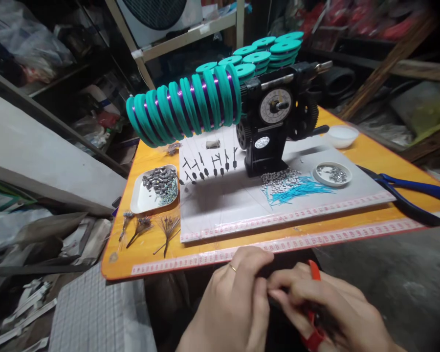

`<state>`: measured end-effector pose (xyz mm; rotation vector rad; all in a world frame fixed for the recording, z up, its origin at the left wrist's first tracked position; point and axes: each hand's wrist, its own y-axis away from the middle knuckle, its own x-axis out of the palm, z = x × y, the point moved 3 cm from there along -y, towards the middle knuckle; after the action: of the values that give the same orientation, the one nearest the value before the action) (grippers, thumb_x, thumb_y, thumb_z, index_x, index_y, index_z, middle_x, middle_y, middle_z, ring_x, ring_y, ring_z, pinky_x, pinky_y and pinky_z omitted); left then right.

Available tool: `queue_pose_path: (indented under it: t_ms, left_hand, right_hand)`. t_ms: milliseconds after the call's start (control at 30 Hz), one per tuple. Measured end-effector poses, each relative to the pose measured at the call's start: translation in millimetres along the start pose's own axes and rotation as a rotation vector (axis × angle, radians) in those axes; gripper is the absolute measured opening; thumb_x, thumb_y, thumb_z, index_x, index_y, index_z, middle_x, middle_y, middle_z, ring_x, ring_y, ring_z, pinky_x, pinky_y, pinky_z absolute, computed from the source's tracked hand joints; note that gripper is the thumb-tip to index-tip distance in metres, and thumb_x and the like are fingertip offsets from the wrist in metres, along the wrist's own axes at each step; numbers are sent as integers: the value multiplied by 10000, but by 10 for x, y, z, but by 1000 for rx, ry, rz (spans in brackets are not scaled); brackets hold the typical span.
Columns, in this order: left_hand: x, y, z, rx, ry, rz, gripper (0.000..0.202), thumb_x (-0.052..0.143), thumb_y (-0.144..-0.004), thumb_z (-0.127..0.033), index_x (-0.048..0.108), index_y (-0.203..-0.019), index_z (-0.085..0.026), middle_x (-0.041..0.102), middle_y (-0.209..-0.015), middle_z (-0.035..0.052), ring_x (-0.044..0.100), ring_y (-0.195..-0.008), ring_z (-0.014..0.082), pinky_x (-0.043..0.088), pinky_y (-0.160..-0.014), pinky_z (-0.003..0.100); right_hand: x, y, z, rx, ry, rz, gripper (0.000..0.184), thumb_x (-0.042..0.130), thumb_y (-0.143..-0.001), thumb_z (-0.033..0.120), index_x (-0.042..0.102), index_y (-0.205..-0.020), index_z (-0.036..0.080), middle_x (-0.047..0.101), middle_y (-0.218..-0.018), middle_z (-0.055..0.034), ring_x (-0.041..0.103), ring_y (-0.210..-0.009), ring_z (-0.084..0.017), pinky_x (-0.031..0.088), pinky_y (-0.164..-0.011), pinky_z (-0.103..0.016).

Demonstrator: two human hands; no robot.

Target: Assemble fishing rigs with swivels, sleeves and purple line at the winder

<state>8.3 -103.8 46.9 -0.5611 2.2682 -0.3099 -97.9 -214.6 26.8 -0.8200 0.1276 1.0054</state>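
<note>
While my left hand (232, 305) and right hand (315, 305) press together just below the orange table edge (119, 271), my right curls around red-handled scissors (314, 271), though I cannot tell what my left fingers (260, 298) pinch. A dark fibre tuft (326, 325) sits within my right hand's grip; it looks light and soft, best taken near its base.

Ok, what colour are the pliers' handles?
The pliers' handles are dark blue, best seen in the head view.
</note>
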Motion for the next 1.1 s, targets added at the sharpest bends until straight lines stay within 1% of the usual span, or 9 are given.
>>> queue_pose_path:
  t_ms: [67, 133, 267, 433, 567, 667, 800, 1000, 1100]
  left_hand:
    - [-10, -20, 68, -15, -35, -4, 293, 526, -889, -103, 522, -1173, -174, 661, -990, 100, 657, -913, 211, 567, -737, 316]
    - [-2, -22, 129, -9, -106, -17, 188, 588, -890, -125, 593, -1066, -189, 649, -868, 60, 629, -767, 177, 524, -633, 283]
    - [54, -40, 200, 28, -254, -48, 163, 615, -895, -116, 664, -1020, -209, 614, -742, 18, 551, -634, 141, 437, -559, 261]
    - [124, -148, 229, 14, -410, -94, 91, 605, -903, -146, 667, -870, -203, 600, -677, 1, 519, -597, 151, 384, -544, 280]
    - [179, -221, 232, -55, -479, -88, 138, 573, -908, -140, 643, -806, -201, 620, -695, -1, 549, -624, 160, 378, -562, 290]
    - [198, -235, 223, -84, -488, -81, 134, 579, -903, -137, 640, -804, -204, 611, -698, -6, 556, -627, 162, 374, -564, 297]
    - [200, -232, 206, -92, -495, -95, 123, 596, -893, -132, 635, -800, -203, 588, -682, -11, 552, -612, 158, 364, -549, 298]
    - [206, -237, 204, -99, -460, -105, 128, 576, -902, -116, 632, -817, -194, 595, -686, -8, 558, -609, 152, 369, -554, 288]
    - [206, -233, 208, -102, -467, -95, 125, 575, -902, -120, 630, -823, -199, 601, -694, -8, 555, -613, 156, 371, -555, 292]
  right_hand:
    - [-30, 63, -105, 51, 36, -49, 205, 587, -884, 46, 503, -935, 226, 693, -818, 2, 620, -615, -109, 518, -599, -208]
    - [-45, 109, -195, 80, 52, -48, 219, 582, -885, 40, 508, -965, 230, 693, -841, -3, 654, -671, -125, 536, -643, -223]
    - [-56, 126, -298, 111, 105, -2, 237, 506, -894, 24, 532, -1002, 234, 685, -845, -6, 679, -708, -145, 553, -667, -248]
    - [-85, 78, -332, 31, 276, -29, 342, 480, -851, -27, 568, -1094, 197, 713, -852, -15, 687, -701, -148, 545, -673, -260]
    - [-151, 132, -406, 91, 308, -46, 337, 515, -869, -2, 587, -1134, 193, 739, -943, -32, 698, -739, -147, 557, -688, -258]
    - [-209, 229, -435, 128, 264, -69, 333, 576, -874, 19, 594, -1158, 191, 742, -983, -31, 708, -779, -144, 567, -731, -249]
    - [-224, 320, -394, 103, 250, -94, 344, 586, -867, 6, 601, -1161, 183, 755, -990, -46, 724, -833, -163, 574, -792, -260]
    - [-194, 246, -287, 44, 275, -61, 294, 535, -852, -12, 613, -1067, 173, 773, -1034, -84, 748, -809, -160, 596, -729, -232]
    - [-188, 202, -257, -7, 294, -71, 328, 516, -834, -26, 622, -1077, 166, 770, -1081, -107, 757, -877, -177, 602, -743, -238]
